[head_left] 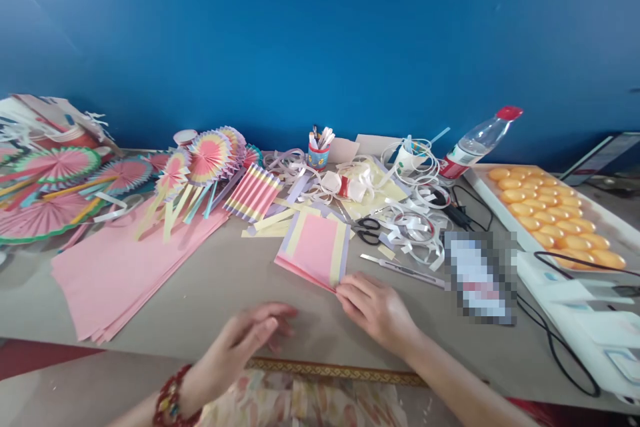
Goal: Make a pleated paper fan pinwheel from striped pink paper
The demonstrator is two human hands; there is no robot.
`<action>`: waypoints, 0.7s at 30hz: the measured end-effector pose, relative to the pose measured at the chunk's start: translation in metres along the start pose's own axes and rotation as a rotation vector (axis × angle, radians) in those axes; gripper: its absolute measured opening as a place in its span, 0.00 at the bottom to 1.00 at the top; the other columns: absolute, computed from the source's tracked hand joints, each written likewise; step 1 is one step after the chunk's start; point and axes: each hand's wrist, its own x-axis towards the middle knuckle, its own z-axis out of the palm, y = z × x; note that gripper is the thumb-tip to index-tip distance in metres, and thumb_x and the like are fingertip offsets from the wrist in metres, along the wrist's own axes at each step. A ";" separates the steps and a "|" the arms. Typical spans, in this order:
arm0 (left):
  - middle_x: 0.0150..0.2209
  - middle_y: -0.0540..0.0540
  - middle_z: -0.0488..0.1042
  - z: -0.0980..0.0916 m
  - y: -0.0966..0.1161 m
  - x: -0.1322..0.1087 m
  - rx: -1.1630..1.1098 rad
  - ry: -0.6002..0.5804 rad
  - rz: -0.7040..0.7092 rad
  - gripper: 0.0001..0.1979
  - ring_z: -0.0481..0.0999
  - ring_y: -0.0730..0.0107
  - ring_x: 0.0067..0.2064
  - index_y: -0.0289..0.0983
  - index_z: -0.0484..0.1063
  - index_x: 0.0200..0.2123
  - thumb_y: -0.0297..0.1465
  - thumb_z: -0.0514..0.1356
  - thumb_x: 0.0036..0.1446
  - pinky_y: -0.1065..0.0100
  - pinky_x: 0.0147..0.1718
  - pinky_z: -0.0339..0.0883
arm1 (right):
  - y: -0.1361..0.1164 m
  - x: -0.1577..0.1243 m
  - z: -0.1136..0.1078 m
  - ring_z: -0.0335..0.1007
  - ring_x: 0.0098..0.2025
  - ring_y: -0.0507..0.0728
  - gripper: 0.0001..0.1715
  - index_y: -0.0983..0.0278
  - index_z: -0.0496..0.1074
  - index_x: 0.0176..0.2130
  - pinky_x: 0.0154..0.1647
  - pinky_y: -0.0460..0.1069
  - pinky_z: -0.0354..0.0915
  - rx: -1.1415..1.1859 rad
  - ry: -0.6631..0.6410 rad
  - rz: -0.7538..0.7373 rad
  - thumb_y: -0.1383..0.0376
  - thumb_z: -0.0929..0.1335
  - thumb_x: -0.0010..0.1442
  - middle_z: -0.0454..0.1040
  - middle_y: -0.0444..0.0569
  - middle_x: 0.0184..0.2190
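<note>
A layered square of pink, yellow and lilac paper point(314, 248) lies flat on the grey table point(225, 287). My right hand point(374, 307) rests at its near right corner, fingers bent, fingertips touching the paper's edge. My left hand point(245, 340), with a red bead bracelet at the wrist, hovers low over the table just left of the paper, fingers loosely extended and slightly blurred, holding nothing I can see.
Black scissors point(369, 230) and a craft knife point(400, 270) lie right of the paper. A pink paper stack point(125, 267) and folded paper fans point(200, 160) lie left. White paper strips, a pen cup point(318, 155), a bottle point(477, 141), a tray of orange pieces point(555, 213) and cables fill the right.
</note>
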 end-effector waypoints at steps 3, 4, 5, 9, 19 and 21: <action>0.61 0.38 0.67 0.031 0.006 0.015 -0.236 -0.061 0.086 0.29 0.74 0.56 0.54 0.42 0.63 0.62 0.48 0.57 0.62 0.60 0.46 0.74 | -0.022 0.003 -0.002 0.69 0.35 0.53 0.13 0.64 0.72 0.37 0.37 0.48 0.65 0.050 0.035 -0.028 0.69 0.60 0.69 0.75 0.49 0.33; 0.56 0.39 0.73 0.038 0.007 0.021 -0.230 -0.013 0.112 0.27 0.75 0.57 0.51 0.40 0.68 0.58 0.48 0.58 0.61 0.61 0.47 0.73 | -0.031 0.004 -0.001 0.69 0.33 0.53 0.13 0.63 0.72 0.36 0.36 0.48 0.65 0.028 0.038 -0.063 0.69 0.60 0.69 0.75 0.48 0.32; 0.48 0.40 0.78 0.043 0.007 0.027 -0.205 0.060 0.107 0.23 0.77 0.59 0.45 0.37 0.74 0.50 0.48 0.57 0.61 0.63 0.44 0.74 | -0.040 0.005 0.000 0.69 0.33 0.54 0.13 0.64 0.73 0.37 0.36 0.48 0.66 0.008 0.039 -0.111 0.68 0.61 0.69 0.75 0.48 0.31; 0.25 0.45 0.78 0.036 0.009 0.038 0.143 0.264 0.137 0.23 0.77 0.65 0.29 0.35 0.77 0.28 0.42 0.51 0.67 0.69 0.31 0.73 | -0.058 0.009 0.004 0.72 0.42 0.55 0.11 0.64 0.74 0.44 0.42 0.49 0.69 -0.019 0.084 -0.171 0.69 0.63 0.67 0.78 0.50 0.38; 0.68 0.40 0.55 -0.005 0.033 0.056 1.447 0.338 0.412 0.33 0.57 0.57 0.67 0.31 0.53 0.67 0.19 0.47 0.58 0.58 0.60 0.59 | -0.049 -0.004 -0.021 0.72 0.45 0.56 0.17 0.65 0.74 0.48 0.50 0.51 0.68 -0.051 0.365 -0.259 0.71 0.71 0.59 0.79 0.49 0.39; 0.68 0.39 0.57 0.005 0.026 0.060 1.514 0.272 0.359 0.31 0.58 0.56 0.67 0.30 0.57 0.65 0.19 0.48 0.57 0.58 0.59 0.60 | -0.053 0.002 -0.018 0.71 0.47 0.57 0.17 0.64 0.74 0.50 0.53 0.52 0.65 -0.122 0.338 -0.222 0.68 0.72 0.60 0.79 0.49 0.41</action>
